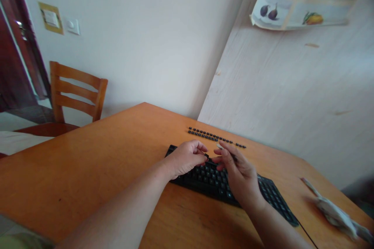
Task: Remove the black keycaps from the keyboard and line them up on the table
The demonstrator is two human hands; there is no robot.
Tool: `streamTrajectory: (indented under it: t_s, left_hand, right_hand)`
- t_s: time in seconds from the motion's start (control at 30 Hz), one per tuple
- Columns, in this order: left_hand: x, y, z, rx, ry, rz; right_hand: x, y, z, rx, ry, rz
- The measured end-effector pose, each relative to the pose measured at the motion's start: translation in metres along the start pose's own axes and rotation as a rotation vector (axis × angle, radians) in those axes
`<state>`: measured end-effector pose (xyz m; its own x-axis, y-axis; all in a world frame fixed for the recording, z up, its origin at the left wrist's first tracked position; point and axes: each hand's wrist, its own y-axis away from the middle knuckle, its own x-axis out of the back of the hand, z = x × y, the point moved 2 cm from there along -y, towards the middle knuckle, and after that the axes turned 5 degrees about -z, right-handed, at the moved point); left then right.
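Note:
A black keyboard (pixel 204 177) lies at a slant on the wooden table, partly covered by both hands. My left hand (pixel 188 158) is over its upper left part, thumb and fingers pinched on a small black keycap (pixel 206 156). Just to the right, my right hand (pixel 238 169) is closed around a slim tool with a pale tip (pixel 219 146); its exact kind is hidden by the fingers. Behind the keyboard, black keycaps (pixel 203 135) lie in two rows, the far one longer and with a gap near its right end.
The wooden table (pixel 117 155) meets the wall at the back. On its right side lies a pale cloth-like bundle (pixel 336 214) with a thin handle-like end. A wooden chair (pixel 77 89) stands at the left. A fruit poster (pixel 309 0) hangs on the wall.

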<state>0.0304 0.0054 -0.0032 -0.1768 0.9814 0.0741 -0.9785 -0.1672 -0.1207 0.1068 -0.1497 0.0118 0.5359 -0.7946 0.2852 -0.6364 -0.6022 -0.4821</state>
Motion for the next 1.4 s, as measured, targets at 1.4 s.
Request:
streamTrajectory:
  t_s: [1.4]
  left_hand:
    - [0.035,0.001,0.003,-0.015,-0.210,0.419]
  right_hand:
    - [0.068,-0.135,0.122,-0.200,1.330,-0.428]
